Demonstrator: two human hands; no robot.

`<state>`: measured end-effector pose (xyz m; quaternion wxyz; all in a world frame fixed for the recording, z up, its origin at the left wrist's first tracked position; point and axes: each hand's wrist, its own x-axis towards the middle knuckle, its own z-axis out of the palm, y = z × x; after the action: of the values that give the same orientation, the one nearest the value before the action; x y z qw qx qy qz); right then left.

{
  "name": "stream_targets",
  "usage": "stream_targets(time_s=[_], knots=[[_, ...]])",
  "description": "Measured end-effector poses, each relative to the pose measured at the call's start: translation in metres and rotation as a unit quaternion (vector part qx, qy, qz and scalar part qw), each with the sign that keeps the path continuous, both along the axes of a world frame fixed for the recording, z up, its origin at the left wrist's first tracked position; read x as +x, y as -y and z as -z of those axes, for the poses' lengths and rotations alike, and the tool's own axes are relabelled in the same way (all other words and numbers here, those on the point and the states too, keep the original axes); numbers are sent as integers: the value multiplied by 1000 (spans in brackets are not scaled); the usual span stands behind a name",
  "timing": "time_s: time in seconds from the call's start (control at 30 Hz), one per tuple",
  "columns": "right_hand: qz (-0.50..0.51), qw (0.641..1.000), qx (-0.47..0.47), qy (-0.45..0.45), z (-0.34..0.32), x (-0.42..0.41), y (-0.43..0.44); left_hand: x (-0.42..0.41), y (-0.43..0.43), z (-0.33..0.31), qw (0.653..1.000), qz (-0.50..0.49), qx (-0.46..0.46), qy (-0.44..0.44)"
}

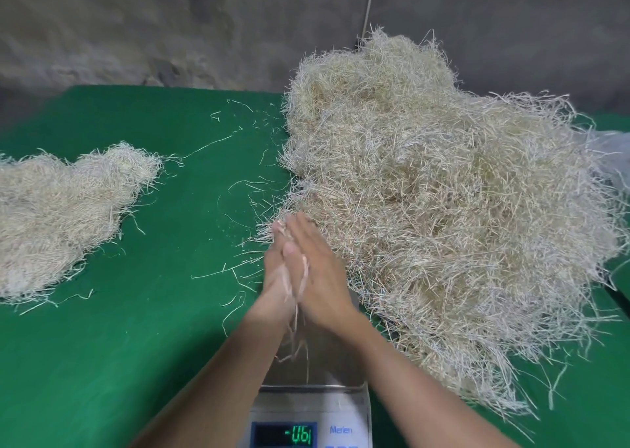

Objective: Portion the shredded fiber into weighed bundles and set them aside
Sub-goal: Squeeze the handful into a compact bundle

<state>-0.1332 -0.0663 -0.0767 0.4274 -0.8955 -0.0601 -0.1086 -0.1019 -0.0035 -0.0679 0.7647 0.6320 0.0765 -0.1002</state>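
A big heap of pale shredded fiber (443,209) covers the right half of the green table (153,345). A smaller, flatter pile of fiber (61,216) lies at the left edge. Above the steel pan of a digital scale (327,362), my left hand (276,277) and my right hand (320,277) are pressed palm to palm with straight fingers. A few strands of fiber (298,331) are caught between the palms and hang down toward the pan. The scale's green display (300,435) shows a negative reading.
Loose single strands (238,188) are scattered over the green cloth between the two piles. A grey concrete wall (170,28) rises behind the table, with a thin pole (370,4) against it. Clear plastic (613,154) shows at the right edge.
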Motion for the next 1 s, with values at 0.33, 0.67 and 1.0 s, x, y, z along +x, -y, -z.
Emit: stream_targets(time_s=[0.33,0.67,1.0], knots=[[211,956,174,107,-12,19,20,-15,-3,-4,982,177,9,65],[145,982,50,112,-8,10,8,15,9,-16,974,-122,-181,-60],[104,982,145,69,-23,7,19,34,3,-29,995,-98,-12,-26]])
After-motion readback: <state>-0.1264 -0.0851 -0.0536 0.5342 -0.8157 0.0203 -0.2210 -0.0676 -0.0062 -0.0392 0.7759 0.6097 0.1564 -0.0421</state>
